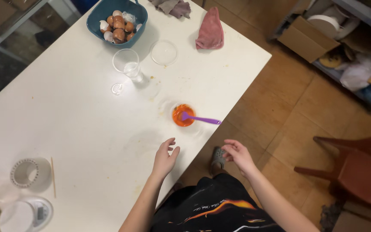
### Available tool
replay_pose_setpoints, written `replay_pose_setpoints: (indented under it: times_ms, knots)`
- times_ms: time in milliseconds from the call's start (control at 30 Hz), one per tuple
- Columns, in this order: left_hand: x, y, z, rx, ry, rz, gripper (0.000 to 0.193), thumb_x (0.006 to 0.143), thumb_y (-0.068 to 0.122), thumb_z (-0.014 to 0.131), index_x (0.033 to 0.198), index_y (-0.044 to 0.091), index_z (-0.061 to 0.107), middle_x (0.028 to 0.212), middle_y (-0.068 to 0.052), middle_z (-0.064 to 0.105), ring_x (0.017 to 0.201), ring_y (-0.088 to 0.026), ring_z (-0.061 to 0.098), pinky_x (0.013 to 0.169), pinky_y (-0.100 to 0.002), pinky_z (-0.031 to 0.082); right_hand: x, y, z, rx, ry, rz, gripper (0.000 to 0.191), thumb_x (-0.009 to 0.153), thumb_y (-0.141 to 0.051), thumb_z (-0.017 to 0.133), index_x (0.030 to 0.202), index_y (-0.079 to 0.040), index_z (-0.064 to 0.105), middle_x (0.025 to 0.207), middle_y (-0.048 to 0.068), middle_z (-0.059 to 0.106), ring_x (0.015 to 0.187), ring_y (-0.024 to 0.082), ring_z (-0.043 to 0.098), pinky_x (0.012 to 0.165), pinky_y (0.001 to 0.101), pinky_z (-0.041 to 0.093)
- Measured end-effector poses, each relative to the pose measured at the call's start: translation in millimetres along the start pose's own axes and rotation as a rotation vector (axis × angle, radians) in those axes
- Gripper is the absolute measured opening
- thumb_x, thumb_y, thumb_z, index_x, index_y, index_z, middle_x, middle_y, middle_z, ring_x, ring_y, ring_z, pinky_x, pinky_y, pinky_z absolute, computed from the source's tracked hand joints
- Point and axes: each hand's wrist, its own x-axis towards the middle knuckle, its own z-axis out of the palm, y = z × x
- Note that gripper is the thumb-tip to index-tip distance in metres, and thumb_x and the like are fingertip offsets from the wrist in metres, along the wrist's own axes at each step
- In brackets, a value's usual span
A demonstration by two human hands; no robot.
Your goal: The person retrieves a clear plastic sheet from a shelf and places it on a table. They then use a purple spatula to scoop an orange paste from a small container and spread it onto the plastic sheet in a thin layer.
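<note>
We held our left hand (165, 158) open over the white table (78, 116) and our right hand (237, 155) loosely open past its edge (both empty), near one small bowl of orange liquid (183, 115) holding one purple spoon (200, 119); one clear glass (126, 63) stood farther off.

The white table (65, 111) is lit brightly from overhead, glare being thrown around the clear glass (126, 63); the dim floor corners are softened, perhaps by wide-lens blur
</note>
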Motion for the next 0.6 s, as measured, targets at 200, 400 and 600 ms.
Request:
replay_pose_setpoints:
  times_ms: [200, 400, 600]
  knots:
    - [6, 65, 73, 0.224, -0.479, -0.186, 0.035, 0.094, 0.037, 0.069, 0.095, 0.002, 0.072, 0.078, -0.011, 0.072, 0.076, -0.024, 0.069, 0.072, -0.037, 0.055, 28, -14, -113, -0.076, -0.056, 0.006, 0.037, 0.096, -0.017, 0.063, 0.129, -0.001, 0.062, 0.107, 0.008, 0.074, 0.081, 0.015, 0.068, 0.068, 0.0287, 0.055]
    - [55, 171, 199, 0.163, -0.555, 0.174, 0.024, 0.091, 0.03, 0.068, 0.091, 0.006, 0.067, 0.077, -0.01, 0.072, 0.072, -0.023, 0.07, 0.068, -0.036, 0.055, 56, -53, -246, -0.031, 0.196, -0.016, 0.028, 0.094, -0.024, 0.067, 0.113, -0.004, 0.072, 0.098, 0.005, 0.074, 0.078, 0.014, 0.068, 0.067, 0.0292, 0.056]
    - [141, 189, 300, 0.444, -0.785, 0.192, 0.022, 0.087, 0.029, 0.078, 0.09, 0.008, 0.072, 0.068, -0.008, 0.074, 0.066, -0.015, 0.075, 0.07, -0.03, 0.06, 69, -74, -322, 0.206, 0.3, -0.212, 0.05, 0.102, -0.041, 0.058, 0.073, -0.003, 0.074, 0.084, 0.003, 0.079, 0.067, 0.011, 0.067, 0.064, 0.0251, 0.054]
